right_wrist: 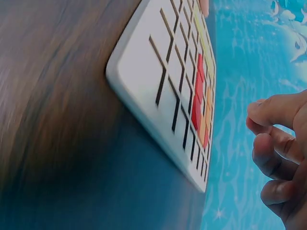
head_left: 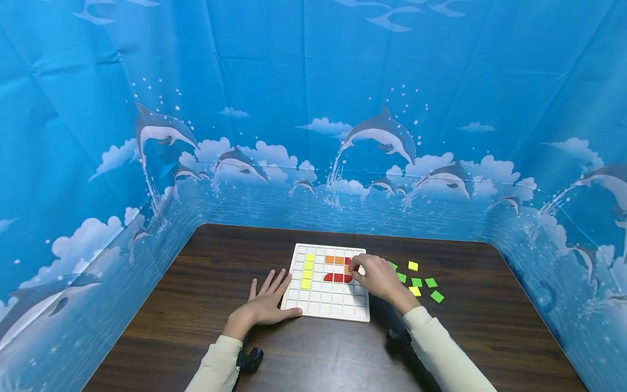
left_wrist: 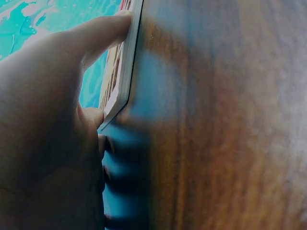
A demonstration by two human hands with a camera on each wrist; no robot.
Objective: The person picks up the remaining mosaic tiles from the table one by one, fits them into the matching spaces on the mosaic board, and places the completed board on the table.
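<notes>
A white gridded board [head_left: 325, 307] lies on the table. My left hand [head_left: 264, 305] has its fingers spread at the board's left side, thumb on the lower left corner; the left wrist view shows that thumb [left_wrist: 108, 31] along the edge. Over the board's right part is my right hand [head_left: 377, 275], fingers bent and thumb and index fingertips together; no piece shows between the fingertips [right_wrist: 256, 109] in the right wrist view. On the board are a column of yellow squares [head_left: 307, 275], orange squares [head_left: 334, 260] and a row of red pieces [head_left: 338, 277]. The right hand partly hides the pieces near it.
Several loose green squares [head_left: 417, 282] and yellow squares [head_left: 413, 266] lie right of the board, some partly behind the right hand. The dark wooden table [head_left: 323, 354] extends around the board. A blue dolphin-print curtain [head_left: 303, 109] encloses its back and sides.
</notes>
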